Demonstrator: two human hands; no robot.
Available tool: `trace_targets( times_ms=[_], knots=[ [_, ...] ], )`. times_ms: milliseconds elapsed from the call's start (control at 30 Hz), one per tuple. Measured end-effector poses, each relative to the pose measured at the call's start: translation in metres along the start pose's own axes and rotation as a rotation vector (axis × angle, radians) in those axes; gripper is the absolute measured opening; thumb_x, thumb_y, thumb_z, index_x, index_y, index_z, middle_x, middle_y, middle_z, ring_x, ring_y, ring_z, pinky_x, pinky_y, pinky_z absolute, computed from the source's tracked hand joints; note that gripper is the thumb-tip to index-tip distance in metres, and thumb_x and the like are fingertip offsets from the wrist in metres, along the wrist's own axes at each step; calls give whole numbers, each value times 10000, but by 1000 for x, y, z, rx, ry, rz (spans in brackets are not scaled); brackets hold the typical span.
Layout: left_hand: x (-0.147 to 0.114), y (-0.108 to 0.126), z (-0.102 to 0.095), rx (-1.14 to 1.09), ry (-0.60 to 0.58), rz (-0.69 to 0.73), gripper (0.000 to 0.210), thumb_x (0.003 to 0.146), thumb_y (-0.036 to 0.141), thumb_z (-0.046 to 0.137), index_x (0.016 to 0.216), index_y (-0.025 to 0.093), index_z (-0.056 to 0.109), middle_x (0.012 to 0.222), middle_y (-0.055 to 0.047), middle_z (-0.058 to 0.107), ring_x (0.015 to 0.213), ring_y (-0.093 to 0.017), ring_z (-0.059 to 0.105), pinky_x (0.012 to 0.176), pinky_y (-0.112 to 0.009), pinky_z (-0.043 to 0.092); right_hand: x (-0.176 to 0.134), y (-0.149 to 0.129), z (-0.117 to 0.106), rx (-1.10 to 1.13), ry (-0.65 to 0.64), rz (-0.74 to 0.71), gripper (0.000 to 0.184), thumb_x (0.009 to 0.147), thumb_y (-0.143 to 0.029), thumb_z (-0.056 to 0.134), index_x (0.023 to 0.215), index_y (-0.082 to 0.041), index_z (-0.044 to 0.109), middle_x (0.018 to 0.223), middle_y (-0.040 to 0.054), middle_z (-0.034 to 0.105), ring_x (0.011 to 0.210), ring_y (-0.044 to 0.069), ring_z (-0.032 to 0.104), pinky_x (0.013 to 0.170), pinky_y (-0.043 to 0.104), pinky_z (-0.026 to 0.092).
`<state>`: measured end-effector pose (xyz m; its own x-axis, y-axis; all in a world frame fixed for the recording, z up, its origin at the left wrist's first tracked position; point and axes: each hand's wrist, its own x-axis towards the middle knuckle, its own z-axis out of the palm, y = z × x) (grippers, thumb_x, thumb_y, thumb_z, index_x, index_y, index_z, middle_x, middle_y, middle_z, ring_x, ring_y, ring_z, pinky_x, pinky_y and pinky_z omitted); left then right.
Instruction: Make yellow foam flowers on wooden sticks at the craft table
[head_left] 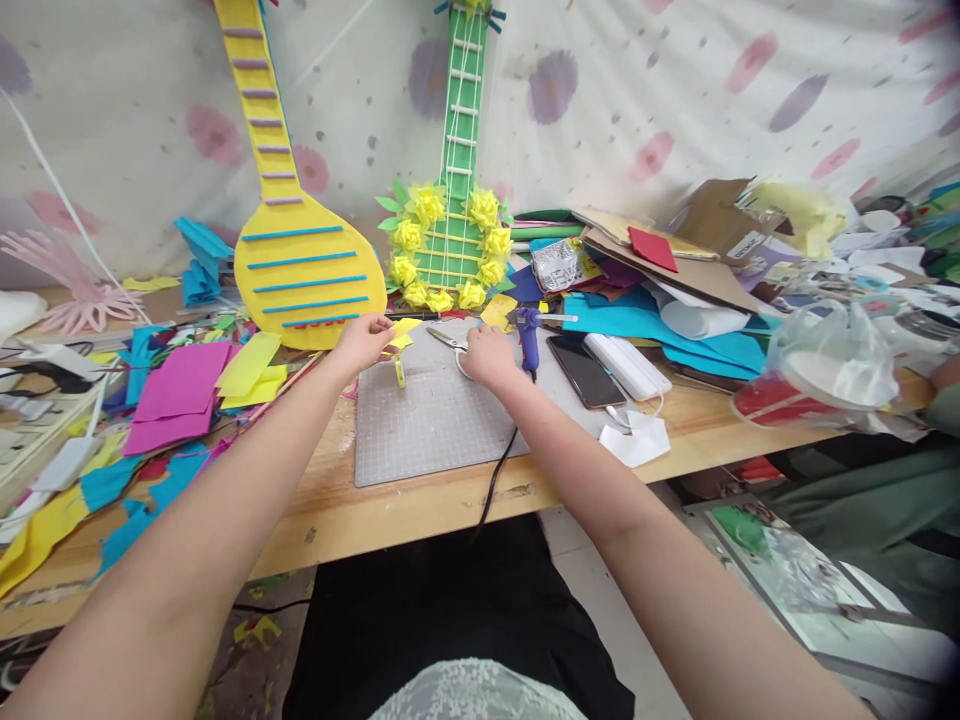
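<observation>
My left hand (364, 343) pinches a small piece of yellow crepe paper (406, 333) above the far left part of the grey cutting mat (420, 440). Just below it, a small yellow strip (400, 374) shows over the mat. My right hand (491, 356) is closed round the handles of a pair of scissors (445, 338), whose blades point left toward the paper. Its fingertips are partly hidden. Right beside that hand stands a blue-purple glue gun (529, 340), its black cord running down off the table's front edge.
A yellow paper lute (307, 265) and a green one (463, 140) with yellow flowers lean at the back. A phone (587, 370) and white power bank (628, 366) lie right. Magenta paper (176, 395) and scraps crowd the left. A lidded bucket (814, 385) stands far right.
</observation>
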<state>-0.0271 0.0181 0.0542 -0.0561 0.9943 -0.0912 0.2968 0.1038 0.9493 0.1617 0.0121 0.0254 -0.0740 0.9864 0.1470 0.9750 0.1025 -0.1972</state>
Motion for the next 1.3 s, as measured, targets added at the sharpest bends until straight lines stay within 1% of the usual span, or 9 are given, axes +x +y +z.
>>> trace_targets(
  times_ms=[67,200,400,500,600,733,900,1067,1300],
  knots=[
    [0,-1,2,-39,11,10,82,706,125,586,721,146,508,638,12,555,541,-118,605,531,-235,491,-3,-16,-1,183,87,-5,276,789,-312,501,993,-128,537,1070,155,598,1043,259,533,856,362,408],
    [1,-5,6,-177,31,36,74,706,103,578,723,143,518,640,2,560,531,-127,597,561,-295,509,-7,-49,6,683,-157,6,452,720,-469,576,1044,-173,468,835,44,663,806,177,623,729,306,457],
    [5,-20,8,-343,80,85,80,698,130,585,742,153,523,691,-4,571,554,-138,608,526,-291,514,-1,-64,26,1139,-243,137,357,685,-311,628,968,-187,449,758,3,670,716,129,614,689,274,461],
    [4,-26,13,-425,156,118,83,693,134,592,743,154,529,681,8,565,559,-114,602,567,-276,521,1,-63,34,1259,-176,216,384,631,-281,676,928,-197,449,725,-31,629,642,98,586,629,237,456],
    [1,-28,23,-555,247,78,84,688,121,593,731,151,528,678,8,560,574,-107,602,594,-269,516,1,-64,40,1286,-98,250,430,613,-292,685,943,-213,420,746,-47,576,484,60,510,503,213,426],
    [-2,-30,35,-734,374,-7,89,690,94,567,734,154,519,715,8,565,579,-101,605,618,-273,515,-1,-63,45,1272,-49,186,440,633,-339,661,960,-228,388,824,-39,559,407,41,487,442,208,405],
    [-2,-33,46,-851,427,-60,69,701,90,544,708,151,512,668,16,563,552,-87,587,638,-278,527,-3,-57,45,1097,47,122,360,701,-427,578,950,-233,407,837,-33,586,436,56,513,501,228,420],
    [-5,-35,51,-919,449,-95,90,681,82,544,696,157,497,656,21,559,519,-79,574,628,-280,538,-5,-55,40,891,154,91,300,727,-427,539,919,-229,423,768,-37,605,610,110,563,627,259,415],
    [-11,-38,50,-961,474,-107,103,706,63,514,712,156,471,624,31,549,496,-79,583,563,-234,526,-6,-60,39,739,203,-2,289,752,-386,494,974,-218,417,785,-23,604,643,129,570,639,260,396]
  ],
)
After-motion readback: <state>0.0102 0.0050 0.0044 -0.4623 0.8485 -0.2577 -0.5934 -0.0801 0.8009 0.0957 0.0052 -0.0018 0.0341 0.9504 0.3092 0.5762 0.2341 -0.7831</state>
